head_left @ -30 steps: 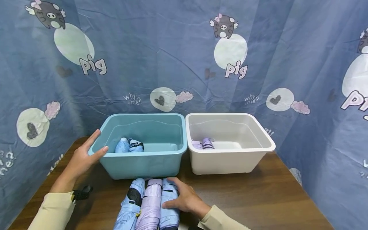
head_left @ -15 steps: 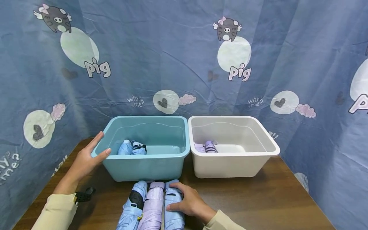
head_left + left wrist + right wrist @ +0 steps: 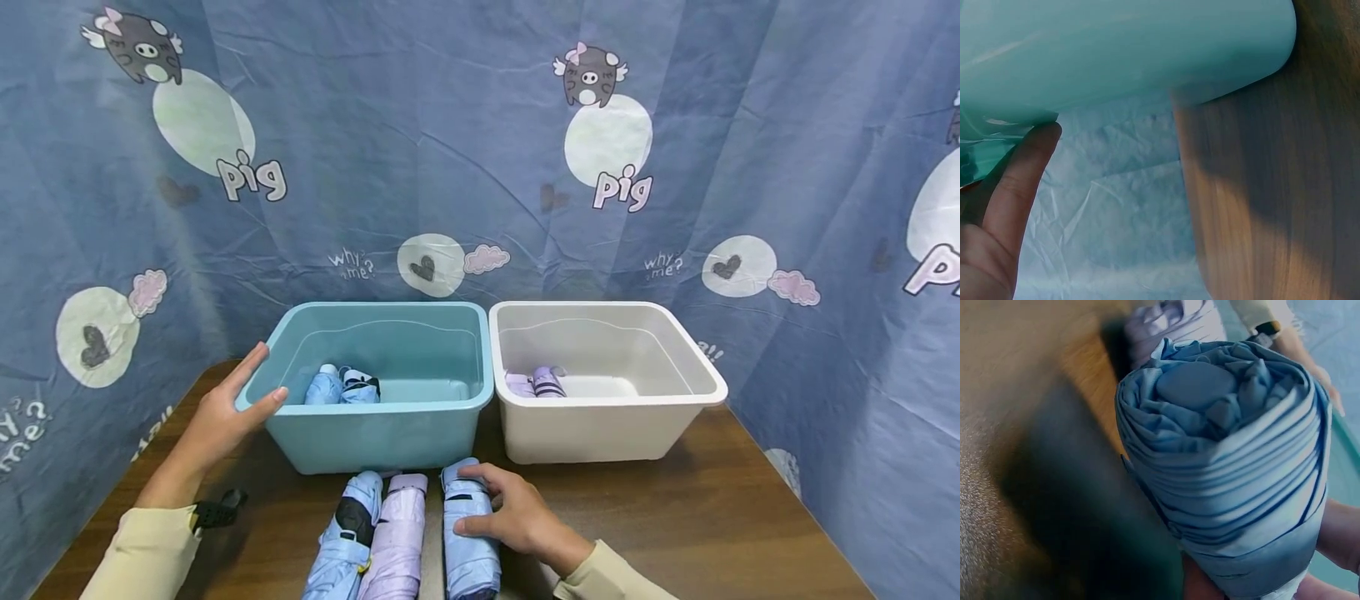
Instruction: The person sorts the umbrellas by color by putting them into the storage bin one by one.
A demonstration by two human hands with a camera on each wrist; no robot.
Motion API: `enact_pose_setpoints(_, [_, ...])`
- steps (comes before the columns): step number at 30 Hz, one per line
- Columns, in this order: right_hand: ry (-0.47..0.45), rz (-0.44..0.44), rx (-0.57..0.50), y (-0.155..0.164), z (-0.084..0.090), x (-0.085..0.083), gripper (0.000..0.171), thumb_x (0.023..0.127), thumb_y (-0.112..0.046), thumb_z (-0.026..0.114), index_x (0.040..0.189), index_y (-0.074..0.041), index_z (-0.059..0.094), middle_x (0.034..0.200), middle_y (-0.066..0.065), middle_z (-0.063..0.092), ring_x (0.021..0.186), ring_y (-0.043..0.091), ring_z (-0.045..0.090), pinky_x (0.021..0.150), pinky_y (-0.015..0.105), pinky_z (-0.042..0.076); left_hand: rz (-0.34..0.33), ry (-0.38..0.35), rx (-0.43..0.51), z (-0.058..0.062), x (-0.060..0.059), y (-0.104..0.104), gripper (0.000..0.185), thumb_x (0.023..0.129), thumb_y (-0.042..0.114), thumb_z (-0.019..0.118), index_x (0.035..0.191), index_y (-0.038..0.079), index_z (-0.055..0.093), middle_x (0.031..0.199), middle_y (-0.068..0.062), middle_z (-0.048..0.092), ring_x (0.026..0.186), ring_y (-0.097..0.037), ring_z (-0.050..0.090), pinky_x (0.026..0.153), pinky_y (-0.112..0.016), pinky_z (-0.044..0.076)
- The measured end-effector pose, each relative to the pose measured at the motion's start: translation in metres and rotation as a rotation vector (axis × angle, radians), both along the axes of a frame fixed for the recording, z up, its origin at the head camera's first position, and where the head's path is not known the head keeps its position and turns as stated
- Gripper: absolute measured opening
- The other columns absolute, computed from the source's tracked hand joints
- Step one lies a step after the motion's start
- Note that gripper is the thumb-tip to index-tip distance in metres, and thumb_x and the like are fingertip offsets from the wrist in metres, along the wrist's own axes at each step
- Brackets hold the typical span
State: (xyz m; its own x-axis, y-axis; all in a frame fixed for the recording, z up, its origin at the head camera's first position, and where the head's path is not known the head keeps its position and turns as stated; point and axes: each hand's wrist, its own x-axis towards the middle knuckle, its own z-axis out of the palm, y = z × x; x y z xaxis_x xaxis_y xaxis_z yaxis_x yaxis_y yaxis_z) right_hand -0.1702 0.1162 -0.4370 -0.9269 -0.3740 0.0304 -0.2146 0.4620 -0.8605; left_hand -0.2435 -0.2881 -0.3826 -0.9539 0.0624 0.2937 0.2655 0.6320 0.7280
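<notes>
Three folded umbrellas lie side by side at the table's front edge: a light blue one with a black strap (image 3: 343,533), a lilac one (image 3: 396,540) and a light blue one (image 3: 467,533). My right hand (image 3: 480,500) grips the right-hand blue umbrella, thumb and fingers curled round it. That umbrella's rolled end (image 3: 1222,450) fills the right wrist view, and the lilac one (image 3: 1172,325) lies behind it. My left hand (image 3: 251,383) rests on the left corner of the teal bin (image 3: 390,433), fingers straight along its side. In the left wrist view its thumb (image 3: 1016,181) touches the bin wall (image 3: 1122,50).
A white bin (image 3: 600,433) stands right of the teal one, touching it. Two blue umbrellas (image 3: 341,387) lie in the teal bin, and lilac ones (image 3: 536,383) in the white. A blue patterned cloth hangs behind and on both sides. The brown table (image 3: 712,517) runs on to the right.
My right hand has drawn the right-hand blue umbrella rightwards, opening a gap beside the lilac one. My left hand stays on the teal bin.
</notes>
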Motion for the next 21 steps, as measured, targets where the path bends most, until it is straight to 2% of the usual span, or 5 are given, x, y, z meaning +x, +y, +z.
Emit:
enact_pose_setpoints(6, [-0.057,0.07,-0.116,0.003,0.016,0.009,0.052,0.076,-0.018,0.082,0.125,-0.017,0.064,0.093,0.003,0.065,0.078,0.014,0.061,0.063,0.026,0.05,0.002,-0.023,0.002,-0.002,0.004,-0.001,0.082,0.093,0.039,0.061,0.156,0.03,0.009,0.161,-0.009,0.009,0.138,-0.053,0.02,0.094,-0.076,0.025])
enact_pose_setpoints(10, [-0.113,0.12,-0.215,0.003,0.034,0.015,0.048,0.079,-0.012,0.079,0.125,-0.014,0.065,0.1,0.007,0.066,0.079,0.016,0.065,0.064,0.028,0.054,-0.002,-0.022,-0.002,-0.001,0.002,-0.002,0.081,0.093,0.04,0.06,0.155,0.031,0.009,0.161,-0.007,0.008,0.139,-0.052,0.019,0.095,-0.076,0.026])
enact_pose_setpoints(14, [-0.142,0.165,-0.245,0.002,0.056,0.019,0.047,0.082,-0.014,0.077,0.127,-0.017,0.064,0.11,0.008,0.063,0.084,0.018,0.067,0.069,0.03,0.055,0.002,-0.033,-0.011,0.002,0.001,-0.003,0.081,0.093,0.04,0.06,0.155,0.032,0.008,0.161,-0.005,0.007,0.139,-0.051,0.018,0.094,-0.076,0.026])
enact_pose_setpoints(21, [-0.175,0.211,-0.276,-0.002,0.094,0.025,0.048,0.083,-0.016,0.076,0.129,-0.022,0.063,0.113,0.008,0.061,0.087,0.02,0.067,0.071,0.032,0.055,-0.002,-0.045,-0.02,0.004,0.0,-0.002,0.081,0.093,0.041,0.059,0.155,0.033,0.008,0.162,-0.005,0.006,0.139,-0.051,0.017,0.095,-0.077,0.024])
